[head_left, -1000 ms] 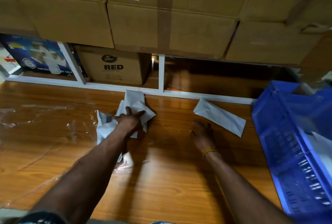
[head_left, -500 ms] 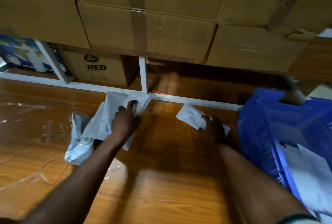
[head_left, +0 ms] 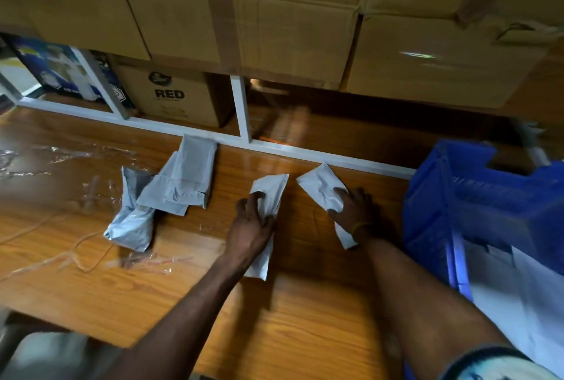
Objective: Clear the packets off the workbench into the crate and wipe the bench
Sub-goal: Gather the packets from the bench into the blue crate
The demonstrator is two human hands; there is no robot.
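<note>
On the wooden workbench (head_left: pixel 274 318) my left hand (head_left: pixel 248 225) grips a white packet (head_left: pixel 270 189) near the middle, fingers curled into it. A little to the right, my right hand (head_left: pixel 354 207) holds a second white packet (head_left: pixel 319 186) that lies slanted on the bench. A loose pile of grey-white packets (head_left: pixel 171 187) stays to the left of both hands, untouched. The blue plastic crate (head_left: pixel 476 196) stands at the right edge of the bench, with white packets (head_left: pixel 518 294) inside it.
Large cardboard boxes (head_left: pixel 274 28) overhang the back of the bench on a white frame (head_left: pixel 241 111). A box marked RED (head_left: pixel 169 96) sits in the shelf behind. Clear plastic film and tape scraps (head_left: pixel 76 166) lie on the left part of the bench.
My left hand left the pile and pulled one packet out to the right. My right hand has drawn its packet nearer. The view shifted closer to the crate.
</note>
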